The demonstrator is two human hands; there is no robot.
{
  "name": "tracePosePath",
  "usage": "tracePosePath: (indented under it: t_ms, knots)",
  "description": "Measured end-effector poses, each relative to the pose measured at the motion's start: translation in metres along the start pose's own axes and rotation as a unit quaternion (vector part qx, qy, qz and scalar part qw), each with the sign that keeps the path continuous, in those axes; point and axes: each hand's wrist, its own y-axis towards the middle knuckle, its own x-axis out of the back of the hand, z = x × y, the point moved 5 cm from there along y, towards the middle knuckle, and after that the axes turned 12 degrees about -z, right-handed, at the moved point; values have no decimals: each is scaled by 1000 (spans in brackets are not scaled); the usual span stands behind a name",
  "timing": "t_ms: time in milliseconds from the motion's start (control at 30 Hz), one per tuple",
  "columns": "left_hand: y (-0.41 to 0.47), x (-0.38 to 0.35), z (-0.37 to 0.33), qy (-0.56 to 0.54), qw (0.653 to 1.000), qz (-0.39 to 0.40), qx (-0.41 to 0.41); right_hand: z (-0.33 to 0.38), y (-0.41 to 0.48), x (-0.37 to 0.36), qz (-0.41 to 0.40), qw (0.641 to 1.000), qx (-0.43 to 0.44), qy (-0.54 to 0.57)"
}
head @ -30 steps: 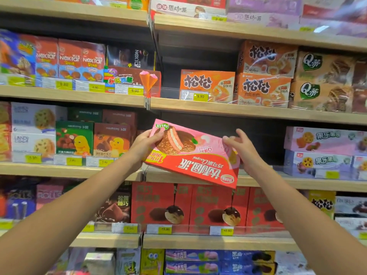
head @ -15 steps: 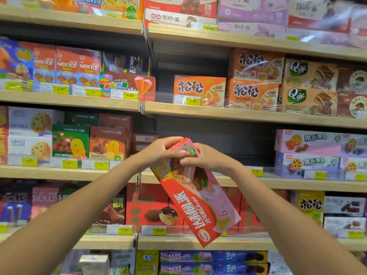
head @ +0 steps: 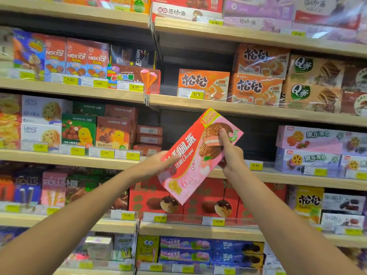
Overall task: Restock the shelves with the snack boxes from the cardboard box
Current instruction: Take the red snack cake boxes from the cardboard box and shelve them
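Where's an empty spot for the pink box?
The widest bare stretch is on the shelf behind the pink box, between the stacked brown boxes and the purple boxes. A narrower gap sits above, left of the orange box. Elsewhere is packed.

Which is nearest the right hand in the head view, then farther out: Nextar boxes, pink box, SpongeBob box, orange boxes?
1. pink box, gripped by the right hand.
2. orange boxes, on the shelf above.
3. SpongeBob box, bottom shelf, lower left.
4. Nextar boxes, far upper left.
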Motion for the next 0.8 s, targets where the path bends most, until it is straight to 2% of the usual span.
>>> tracePosePath:
  t_ms: [100,200,233,300,367,433,567,700,800]
  knots:
    - [-4,0,6,-44,998,-54,7,-12,-7,2,16,999,-38,31]
    - [-12,9,3,-3,994,-109,-10,-18,-6,2,65,994,-51,75]
    - [-13,13,2,9,992,-124,-15,-16,-3,2,71,995,-28,61]
    - [-19,24,-1,55,986,-154,-26,-8,5,9,41,996,62,-56]
    - [-23,33,-1,126,976,-170,-46,3,7,16,-4,961,183,-206]
    - [-28,36,-1,174,968,-169,-62,8,3,17,31,928,259,-267]
    - [-33,32,-5,210,957,-172,-101,-1,-8,15,205,906,230,-292]
    - [-28,34,-7,168,971,-137,-98,-3,-5,23,190,921,204,-270]
    - [-16,39,-10,204,959,-159,-112,-6,-1,28,143,945,185,-228]
